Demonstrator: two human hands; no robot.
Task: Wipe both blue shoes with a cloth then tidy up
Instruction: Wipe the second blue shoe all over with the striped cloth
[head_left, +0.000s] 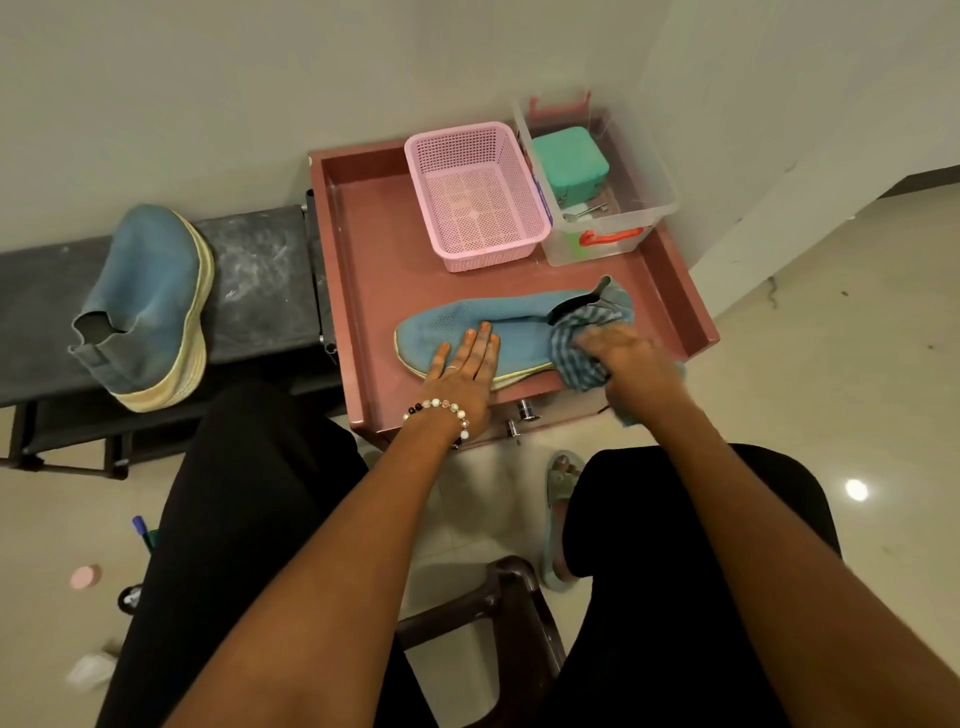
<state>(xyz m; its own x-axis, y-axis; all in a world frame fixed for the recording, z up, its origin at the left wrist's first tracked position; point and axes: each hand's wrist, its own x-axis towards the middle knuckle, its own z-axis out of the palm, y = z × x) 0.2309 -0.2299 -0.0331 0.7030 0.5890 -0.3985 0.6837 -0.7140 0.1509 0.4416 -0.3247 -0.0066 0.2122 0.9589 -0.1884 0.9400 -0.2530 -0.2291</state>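
We pinned the near blue shoe (498, 325) on the surface (374, 260), long axis left-right, left hand (462, 369) flat on the toe, right hand (618, 358) bunching the cloth (574, 343) at the heel; the second shoe (150, 301) sat far left.

No legible text, label, brand, number or sign appears on any surface; all markings present are too blurred to read.
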